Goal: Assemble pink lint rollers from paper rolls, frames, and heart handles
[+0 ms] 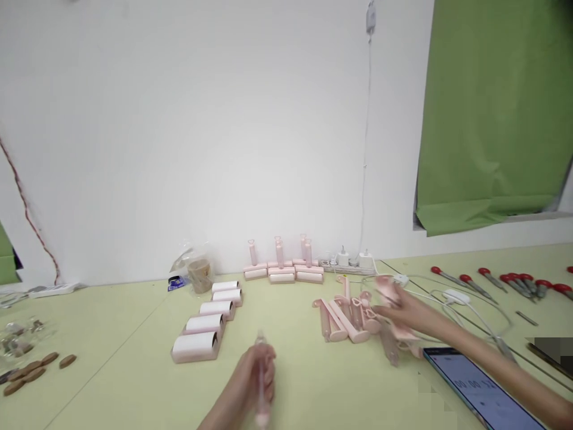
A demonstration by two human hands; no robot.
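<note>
My left hand (257,373) is closed round a slim pink translucent handle (262,412), held upright near the front of the table. On the right, my right hand (400,307) is at a pile of pink plastic parts (347,319), its fingers on a pink piece (387,288) that is blurred by motion. Left of centre, several white rolls in pink holders (196,346) lie in a slanting row. Against the wall stand several pink lint rollers (282,273) with their handles up.
A phone (478,385) showing a timer lies at the front right. Beyond it are cables, a power strip (349,269) and several red-ended tools (477,286). A tape roll (199,273) sits by the wall; brown discs (33,371) are far left.
</note>
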